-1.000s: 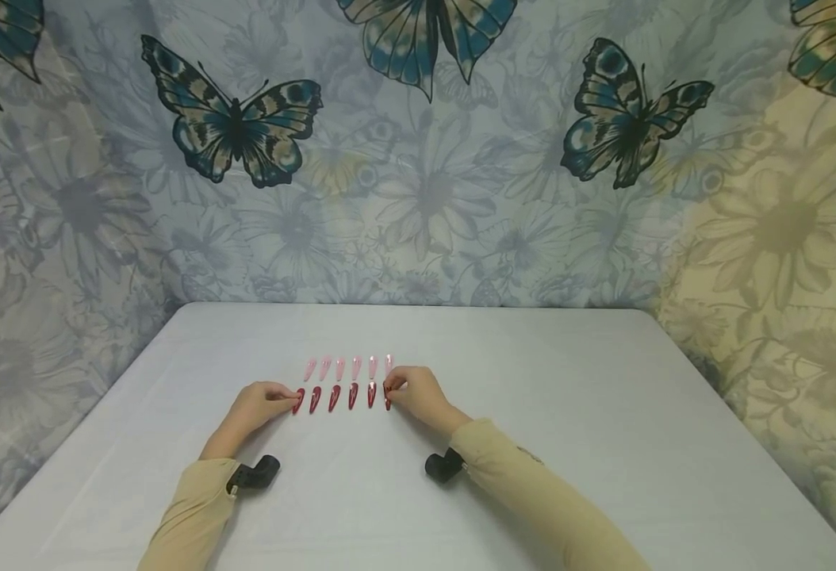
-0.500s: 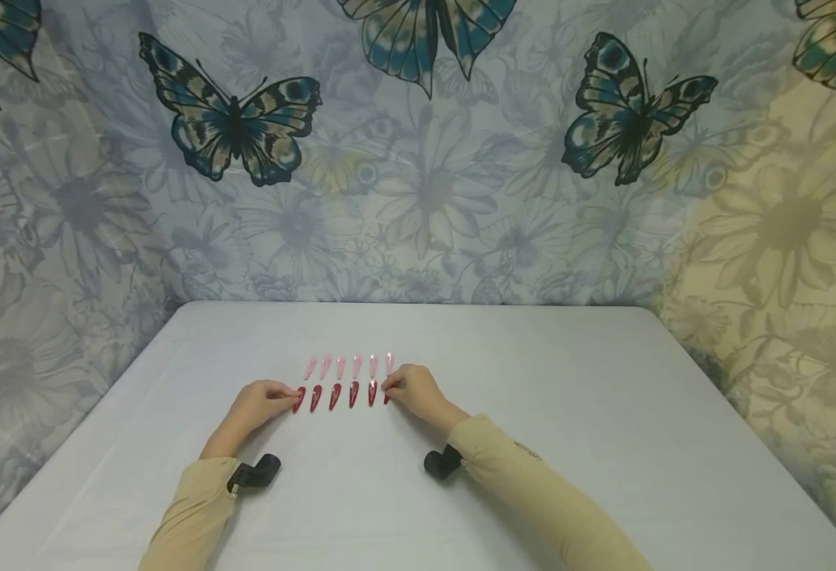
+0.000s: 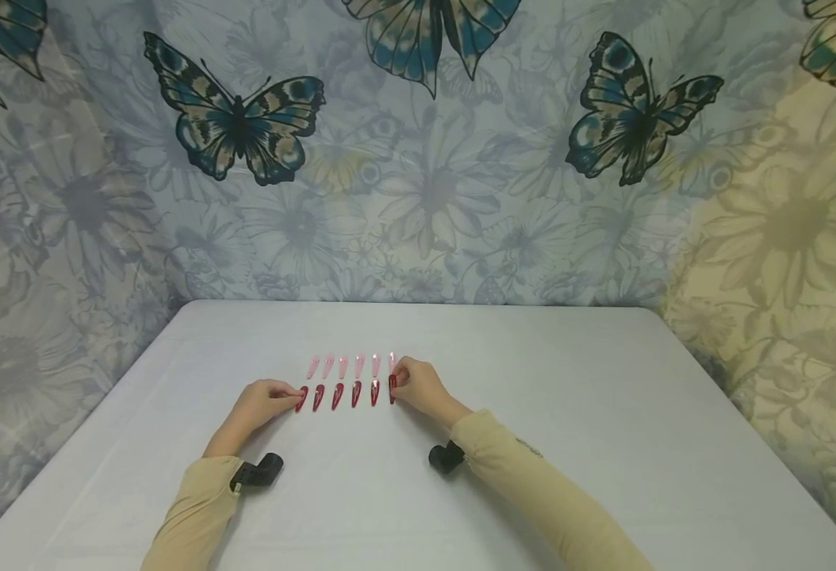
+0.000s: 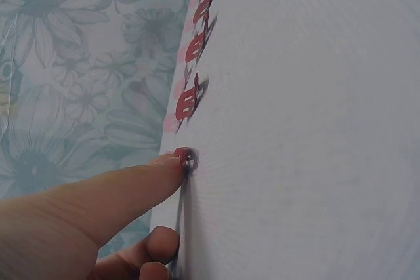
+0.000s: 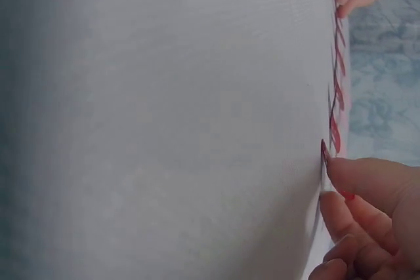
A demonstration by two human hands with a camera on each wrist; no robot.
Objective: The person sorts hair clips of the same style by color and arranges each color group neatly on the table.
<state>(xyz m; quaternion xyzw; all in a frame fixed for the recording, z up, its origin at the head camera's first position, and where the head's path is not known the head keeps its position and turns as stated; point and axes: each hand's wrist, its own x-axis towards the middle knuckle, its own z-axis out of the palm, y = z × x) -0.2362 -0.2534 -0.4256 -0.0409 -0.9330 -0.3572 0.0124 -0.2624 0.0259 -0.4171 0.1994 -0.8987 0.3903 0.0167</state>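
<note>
Several red snap hair clips [image 3: 337, 396] lie in a row on the white table, side by side. Behind them runs a second row of pink snap clips [image 3: 343, 366]. At the row's left end my left hand [image 3: 264, 403] has its thumb and a finger on the leftmost red clip [image 4: 186, 157], which lies on the table. My right hand [image 3: 425, 388] pinches the rightmost red clip [image 3: 393, 389] between thumb and index finger, just in front of the last pink clip. In the right wrist view that clip's pointed end [image 5: 323, 149] shows past the thumb; the fingers hide the rest.
The white table [image 3: 568, 396] stretches out around both rows and up to its back edge. A patterned cloth [image 3: 432, 198] with butterflies and flowers hangs behind it. Each wrist carries a black camera [image 3: 257, 472] over a beige sleeve.
My right hand and its red clip have moved slightly away from me, and more of that clip shows now. My left hand stays on its clip. The head view has shifted slightly.
</note>
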